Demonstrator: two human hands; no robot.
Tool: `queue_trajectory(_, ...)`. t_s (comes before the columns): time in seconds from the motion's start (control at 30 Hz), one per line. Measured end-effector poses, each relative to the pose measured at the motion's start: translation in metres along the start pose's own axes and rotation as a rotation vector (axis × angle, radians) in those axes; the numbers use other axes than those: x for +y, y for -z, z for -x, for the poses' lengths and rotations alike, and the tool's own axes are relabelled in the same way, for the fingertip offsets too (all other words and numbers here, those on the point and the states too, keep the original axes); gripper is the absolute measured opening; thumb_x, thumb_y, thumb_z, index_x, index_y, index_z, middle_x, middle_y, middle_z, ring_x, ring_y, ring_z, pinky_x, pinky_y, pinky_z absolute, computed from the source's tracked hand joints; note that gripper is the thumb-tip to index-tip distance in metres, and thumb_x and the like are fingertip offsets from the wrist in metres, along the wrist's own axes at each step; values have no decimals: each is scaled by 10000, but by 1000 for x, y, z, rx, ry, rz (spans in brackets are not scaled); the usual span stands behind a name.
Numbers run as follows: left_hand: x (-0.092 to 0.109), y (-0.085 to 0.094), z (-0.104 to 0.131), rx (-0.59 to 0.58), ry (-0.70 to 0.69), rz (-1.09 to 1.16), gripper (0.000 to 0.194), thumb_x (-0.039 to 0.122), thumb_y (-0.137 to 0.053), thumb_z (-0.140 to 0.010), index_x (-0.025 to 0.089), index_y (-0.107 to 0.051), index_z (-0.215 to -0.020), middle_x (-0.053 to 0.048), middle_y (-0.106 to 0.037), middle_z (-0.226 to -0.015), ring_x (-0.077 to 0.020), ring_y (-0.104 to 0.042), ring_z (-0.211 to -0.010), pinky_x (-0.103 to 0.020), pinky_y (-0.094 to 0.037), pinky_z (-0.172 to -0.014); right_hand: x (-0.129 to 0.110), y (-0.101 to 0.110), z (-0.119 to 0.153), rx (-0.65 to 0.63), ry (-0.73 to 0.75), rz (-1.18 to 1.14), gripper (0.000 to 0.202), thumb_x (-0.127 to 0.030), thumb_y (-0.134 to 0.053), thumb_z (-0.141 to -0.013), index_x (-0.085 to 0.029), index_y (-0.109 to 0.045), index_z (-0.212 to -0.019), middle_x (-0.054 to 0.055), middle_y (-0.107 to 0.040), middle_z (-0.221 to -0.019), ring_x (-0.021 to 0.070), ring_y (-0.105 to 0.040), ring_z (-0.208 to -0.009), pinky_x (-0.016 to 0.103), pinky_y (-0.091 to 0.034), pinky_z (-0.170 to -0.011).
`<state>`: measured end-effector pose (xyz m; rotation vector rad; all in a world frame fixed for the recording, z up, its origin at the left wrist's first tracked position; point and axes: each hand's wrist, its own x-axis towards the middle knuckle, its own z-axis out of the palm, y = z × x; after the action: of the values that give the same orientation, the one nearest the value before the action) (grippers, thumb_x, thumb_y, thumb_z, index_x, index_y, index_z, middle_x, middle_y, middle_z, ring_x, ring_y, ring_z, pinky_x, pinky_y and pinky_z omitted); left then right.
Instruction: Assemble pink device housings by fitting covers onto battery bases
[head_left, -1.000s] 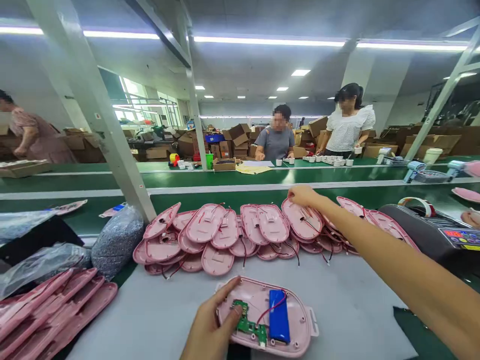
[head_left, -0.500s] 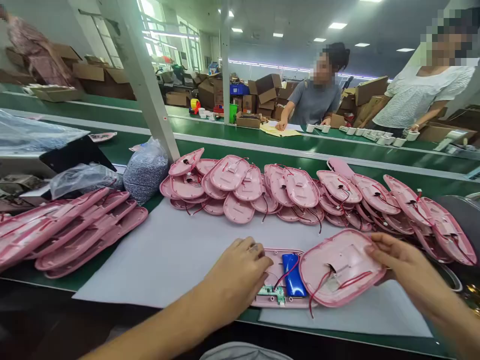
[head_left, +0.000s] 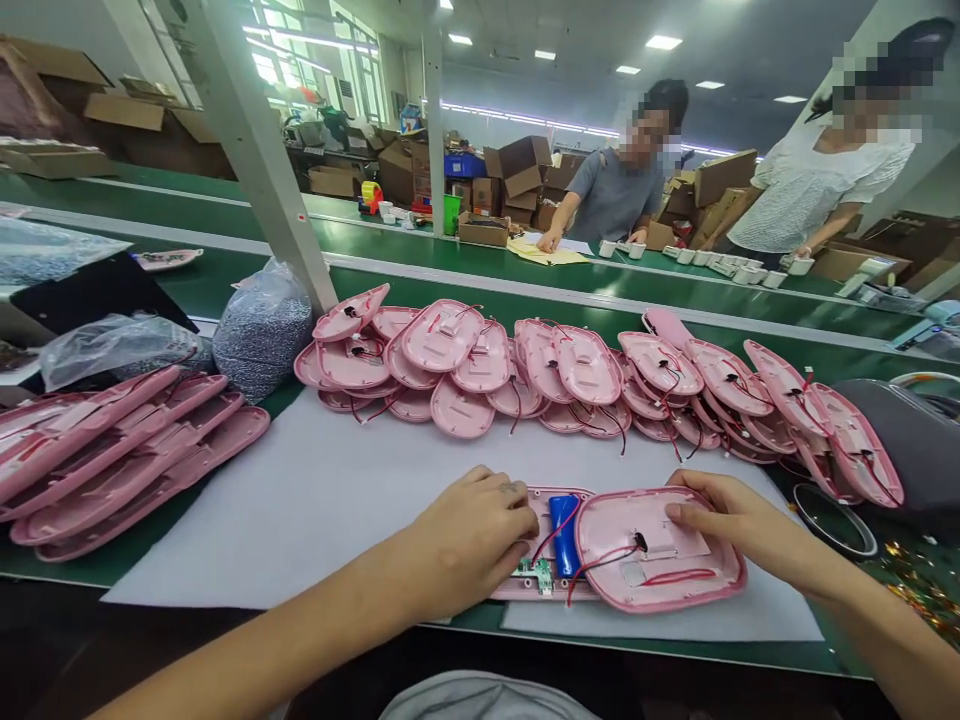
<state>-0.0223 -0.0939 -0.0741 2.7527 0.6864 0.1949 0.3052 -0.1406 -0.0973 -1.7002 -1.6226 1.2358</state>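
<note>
A pink shell (head_left: pixel 540 510) lies on the white sheet, with a blue battery pack (head_left: pixel 564 537) and a small green circuit board (head_left: pixel 536 575) inside. My left hand (head_left: pixel 480 540) is closed on its left part; the fingertips are partly hidden. A second pink shell (head_left: pixel 660 560), with its inner side up and red and black wires, overlaps the right part of the first. My right hand (head_left: pixel 709 510) grips its upper right edge, thumb on the inner face and fingers behind.
Pink shells (head_left: pixel 461 410) with wires are heaped behind the hands, and more are stacked (head_left: pixel 142 460) at left. A bag of grey grains (head_left: pixel 262 325) stands by a metal post (head_left: pixel 262 150). Two people (head_left: pixel 619 195) work across the green bench (head_left: pixel 420 255).
The right shell has come down flatter over the first one, and my right hand has shifted left along its upper edge. The whole view has moved slightly. My left hand stays on the first shell.
</note>
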Motion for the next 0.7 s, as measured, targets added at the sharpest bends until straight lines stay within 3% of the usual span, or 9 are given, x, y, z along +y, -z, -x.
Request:
queue_trajectory(0.13, -2, 2, -9, -25, -50, -70, 91, 140, -561, -876, 184, -571, -797, -8, -614, -796, -191, -562, -759, -336, -377, -743, -11, -2, -4, -49, 51, 38, 218, -367, -590, -819, -187, -641, -931, 15, -591, -873, 173, -534, -810, 253, -407, -707)
queue_trajectory(0.23, -6, -1, -10, 49, 22, 2, 73, 129, -504, -905, 177, -550, -874, -15, -618, -817, -188, -557, -731, -319, -391, -701, -11, -10, -3, -19, 50, 43, 242, -415, -591, -821, -180, -627, -862, 5, -569, -784, 163, -516, -732, 250, -391, -647)
queue_trajectory(0.3, -9, -5, -6, 171, 154, 219, 90, 151, -457, -934, 185, -540, -921, -4, -614, -810, -172, -561, -716, -286, -401, -653, -10, -16, -3, 81, 61, 1, 278, -453, -595, -814, -175, -602, -825, -3, -537, -732, 156, -493, -687, 250, -374, -613)
queue_trajectory(0.37, -11, -10, -1, 308, 274, 504, 106, 210, -439, -960, 196, -533, -914, 16, -609, -772, -147, -576, -697, -258, -418, -626, -11, -21, -4, 263, 86, -12, 293, -471, -591, -821, -178, -589, -838, -4, -533, -734, 155, -486, -685, 253, -369, -613)
queue_trajectory(0.47, -11, -16, 5, 462, 326, 737, 120, 275, -463, -969, 200, -535, -909, 27, -596, -750, -125, -590, -698, -234, -463, -634, -25, -28, -8, 532, 163, 12, 289, -466, -614, -814, -184, -597, -879, 10, -579, -789, 174, -522, -743, 267, -389, -664)
queue_trajectory(0.53, -10, -19, 7, 560, 276, 702, 95, 260, -484, -962, 204, -558, -942, -4, -587, -894, -122, -593, -785, -234, -500, -679, -42, -36, -12, 620, 249, 43, 269, -443, -633, -807, -187, -610, -885, 18, -606, -818, 185, -544, -775, 278, -404, -700)
queue_trajectory(0.7, -7, -20, 6, 857, 125, 314, 119, 187, -539, -932, 235, -647, -952, -63, -397, -1263, -197, -485, -1172, -353, -508, -950, -81, -65, -20, 672, 463, 36, 186, -376, -642, -820, -198, -625, -868, 8, -624, -791, 165, -559, -739, 265, -423, -688)
